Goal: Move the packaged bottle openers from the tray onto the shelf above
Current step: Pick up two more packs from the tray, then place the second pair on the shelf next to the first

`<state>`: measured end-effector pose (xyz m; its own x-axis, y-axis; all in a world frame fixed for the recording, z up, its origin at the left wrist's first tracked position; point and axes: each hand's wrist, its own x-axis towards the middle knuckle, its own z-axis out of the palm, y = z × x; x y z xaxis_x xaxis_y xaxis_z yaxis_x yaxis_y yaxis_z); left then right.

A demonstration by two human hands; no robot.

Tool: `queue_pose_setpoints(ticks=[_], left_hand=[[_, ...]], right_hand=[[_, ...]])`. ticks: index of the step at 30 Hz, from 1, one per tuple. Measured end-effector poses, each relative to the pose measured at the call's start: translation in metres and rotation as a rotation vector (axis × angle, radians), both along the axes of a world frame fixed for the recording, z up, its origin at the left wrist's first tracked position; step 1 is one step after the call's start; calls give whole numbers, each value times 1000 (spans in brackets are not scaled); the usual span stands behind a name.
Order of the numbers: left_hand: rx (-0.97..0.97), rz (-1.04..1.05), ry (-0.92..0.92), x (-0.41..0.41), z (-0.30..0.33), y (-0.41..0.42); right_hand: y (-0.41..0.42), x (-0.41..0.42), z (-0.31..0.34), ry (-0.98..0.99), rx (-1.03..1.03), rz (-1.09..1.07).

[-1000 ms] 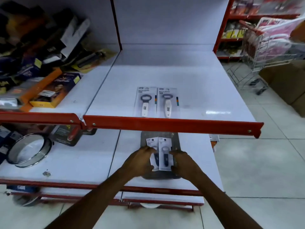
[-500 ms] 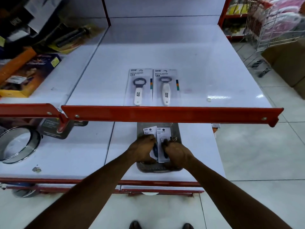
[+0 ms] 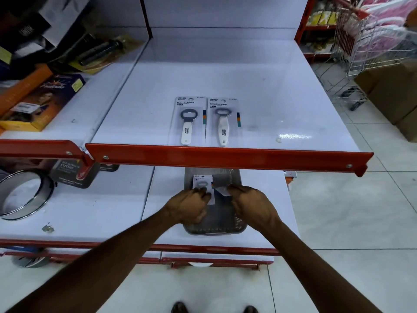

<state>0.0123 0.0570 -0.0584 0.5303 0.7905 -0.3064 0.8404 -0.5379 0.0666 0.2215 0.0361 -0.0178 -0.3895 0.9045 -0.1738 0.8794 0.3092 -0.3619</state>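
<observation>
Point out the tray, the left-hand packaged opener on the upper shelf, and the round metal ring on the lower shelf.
Tray (image 3: 214, 230): head view, on its near rim.
Left packaged opener (image 3: 186, 129): head view, on its white handle.
Metal ring (image 3: 48, 188): head view, on its right wall.

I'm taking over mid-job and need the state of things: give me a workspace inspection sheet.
Surface: upper shelf white, mostly bare.
Job's things: two packaged openers flat by its front lip; two more packs over the tray below.
Clutter: sieve ring, boxes at left.
Grippers: left hand and right hand each grip a pack.
Cables: nothing seen.
Surroundings: trolley, cartons at right.
</observation>
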Motion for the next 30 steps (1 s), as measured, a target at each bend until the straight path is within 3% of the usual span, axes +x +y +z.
queue_pose_setpoints(ticks=[4,8,16,24,30], left_hand=[[265,7,-47,-18,19,-8],[339,103,-191,-27,33,-31],[562,228,-429,-10,126,-85],[696,177,-670,1,268,-112],[897,127,-851,16,360,-92]], right_hand=[[-19,1,26,114,-81,-189],[-41,5,62,164,-28,-240],[-76,17,180,285,449,-193],[-84,42,297,468,657,-195],[-40,64,336,385,804,-238]])
